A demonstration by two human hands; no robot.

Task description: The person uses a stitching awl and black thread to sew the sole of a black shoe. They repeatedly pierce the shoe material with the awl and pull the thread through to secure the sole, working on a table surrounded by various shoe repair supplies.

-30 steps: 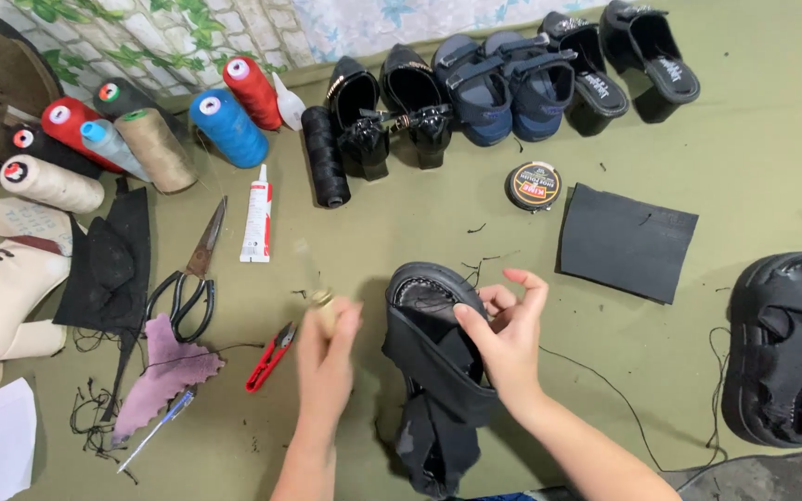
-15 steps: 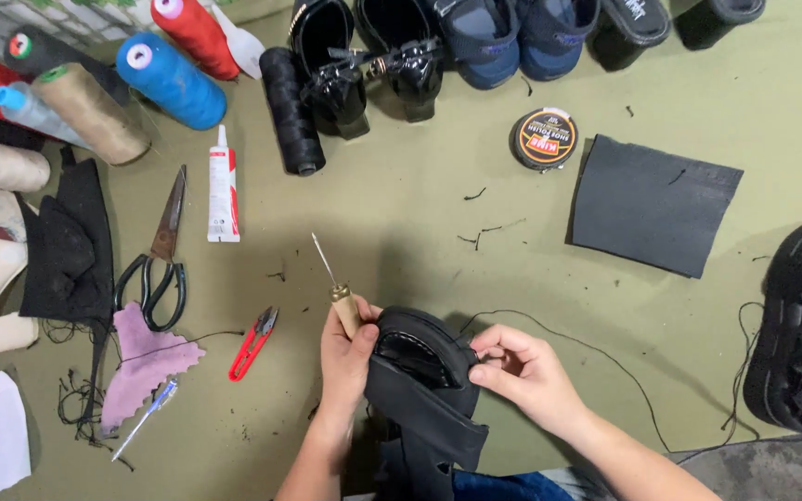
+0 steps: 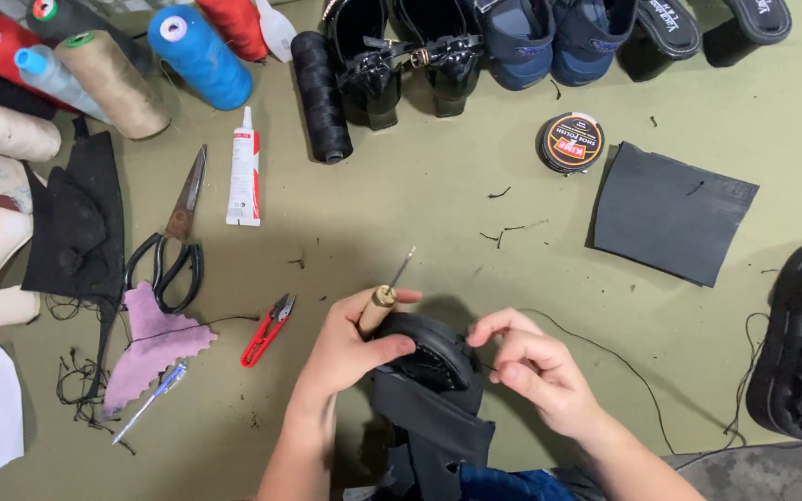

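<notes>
**Hands stitching a black sandal on an olive-green work surface**

An olive-green work surface (image 3: 420, 204) fills the view, strewn with thread scraps. Along the far edge stand dark shoes and large spools of thread. Compared with a second ago, the view has dropped closer and the hands have drawn in toward the near edge; the awl, then held loosely beside the shoe, now rests against its rim with the tip pointing up and away, so the stitching looks paused between passes while the thread is handled.

The left hand (image 3: 350, 348) is closed around the wooden handle of a sewing awl (image 3: 384, 295) and also presses its thumb on the black sandal (image 3: 429, 371), which sits at the near centre between both hands. The right hand (image 3: 536, 366) is partly curled, thumb and forefinger pinched on a thin black thread (image 3: 624, 366) that trails off to the right.

To the left lie red thread snips (image 3: 268, 329), large scissors (image 3: 178, 237), a white glue tube (image 3: 244, 167) and a pinkish fabric scrap (image 3: 155, 343). Farther right sit a round polish tin (image 3: 570, 142) and a dark rubber sheet (image 3: 670, 211).
</notes>
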